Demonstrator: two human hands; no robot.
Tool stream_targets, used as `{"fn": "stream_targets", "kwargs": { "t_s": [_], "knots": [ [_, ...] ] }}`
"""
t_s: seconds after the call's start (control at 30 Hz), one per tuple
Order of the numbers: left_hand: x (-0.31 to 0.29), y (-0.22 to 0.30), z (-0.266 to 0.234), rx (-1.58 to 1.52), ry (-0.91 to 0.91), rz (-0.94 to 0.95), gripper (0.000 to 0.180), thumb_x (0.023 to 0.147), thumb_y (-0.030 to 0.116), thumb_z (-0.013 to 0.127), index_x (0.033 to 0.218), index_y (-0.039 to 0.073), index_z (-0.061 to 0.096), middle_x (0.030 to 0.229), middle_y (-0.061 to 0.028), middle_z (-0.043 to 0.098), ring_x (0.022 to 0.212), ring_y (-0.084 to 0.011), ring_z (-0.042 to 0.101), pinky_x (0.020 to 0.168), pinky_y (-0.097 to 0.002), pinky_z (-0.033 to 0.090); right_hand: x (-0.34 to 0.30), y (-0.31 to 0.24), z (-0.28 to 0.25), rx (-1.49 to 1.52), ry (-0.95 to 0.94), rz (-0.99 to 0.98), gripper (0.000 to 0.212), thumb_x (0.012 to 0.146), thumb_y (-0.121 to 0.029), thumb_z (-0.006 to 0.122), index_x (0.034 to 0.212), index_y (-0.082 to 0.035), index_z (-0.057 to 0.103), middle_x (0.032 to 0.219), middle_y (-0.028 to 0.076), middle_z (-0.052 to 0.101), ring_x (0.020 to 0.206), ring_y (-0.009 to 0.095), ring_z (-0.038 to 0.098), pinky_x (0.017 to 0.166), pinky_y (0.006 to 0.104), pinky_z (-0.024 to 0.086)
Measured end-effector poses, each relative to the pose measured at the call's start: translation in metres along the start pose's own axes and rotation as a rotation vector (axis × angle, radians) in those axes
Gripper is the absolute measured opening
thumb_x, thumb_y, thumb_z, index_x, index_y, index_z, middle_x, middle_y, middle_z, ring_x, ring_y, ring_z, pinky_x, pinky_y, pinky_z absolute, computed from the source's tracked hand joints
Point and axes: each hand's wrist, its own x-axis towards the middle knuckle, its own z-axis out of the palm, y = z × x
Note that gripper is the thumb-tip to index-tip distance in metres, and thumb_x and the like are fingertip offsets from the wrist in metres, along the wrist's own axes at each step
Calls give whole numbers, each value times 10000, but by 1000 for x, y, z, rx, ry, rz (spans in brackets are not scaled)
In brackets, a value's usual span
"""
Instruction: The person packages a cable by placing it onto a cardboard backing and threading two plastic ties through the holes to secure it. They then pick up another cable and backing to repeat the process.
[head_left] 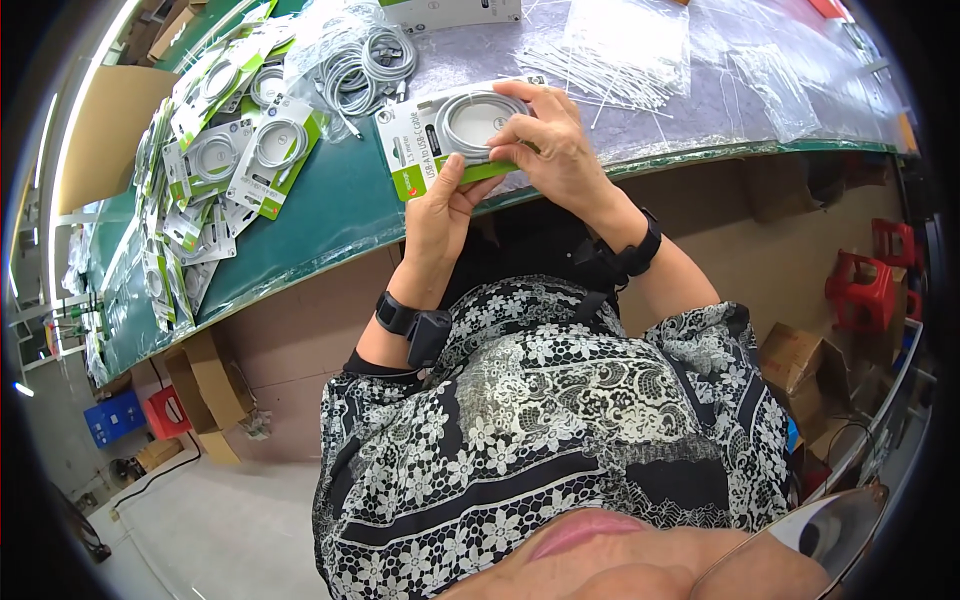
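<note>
A white and green backing card (402, 125) is held up at the table's near edge, with a coiled light-grey USB cable (452, 112) lying on its printed face. At the card's lower edge my left hand (438, 222) grips it, thumb in front and fingers behind. My right hand (560, 150) is closed over the right side of the coil, its thumb and bent fingers pinched close together there. Whether a small tie sits between those fingertips is hidden. The right fingers cover the card's right end.
Finished-looking carded cables (215, 155) are heaped at the left of the green table. Behind the card lies a clear bag of loose grey cables (370, 70). White cable ties (600, 75) spread at the back right beside plastic bags (775, 90). Red stools (860, 290) stand at the right.
</note>
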Motion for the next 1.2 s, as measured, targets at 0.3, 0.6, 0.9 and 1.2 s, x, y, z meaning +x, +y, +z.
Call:
{"fn": "stream_targets", "kwargs": {
  "t_s": [0.3, 0.6, 0.9, 1.2],
  "knots": [
    [1, 14, -15, 89, 107, 121, 371, 924, 67, 510, 1278, 12, 411, 1148, -118, 562, 976, -238, 613, 806, -410, 563, -11, 50, -39, -56, 89, 290, 102, 758, -80, 679, 833, -64, 611, 876, 101, 618, 802, 239, 582, 705, 336, 464],
    [5, 16, -22, 106, 153, 98, 387, 916, 52, 517, 1285, 11, 404, 1161, -110, 559, 994, -230, 609, 816, -386, 562, -20, 91, -73, -513, -5, 332, 57, 785, -93, 630, 819, -70, 591, 803, 84, 576, 784, 268, 580, 683, 355, 457],
    [10, 14, -23, 79, 143, 38, 380, 918, 67, 521, 1280, 15, 415, 1156, -113, 566, 975, -228, 619, 808, -380, 565, -27, 99, -87, -657, -55, 222, 67, 752, -86, 642, 780, -81, 581, 796, 77, 568, 806, 250, 577, 659, 362, 439],
    [26, 11, -12, -175, 24, -75, 307, 928, 128, 524, 1227, 76, 480, 1092, -80, 610, 879, -165, 617, 639, -290, 507, -10, 101, -122, -529, -193, 85, 72, 742, -57, 643, 721, -53, 575, 745, 97, 601, 720, 249, 587, 631, 361, 447]
  ]
}}
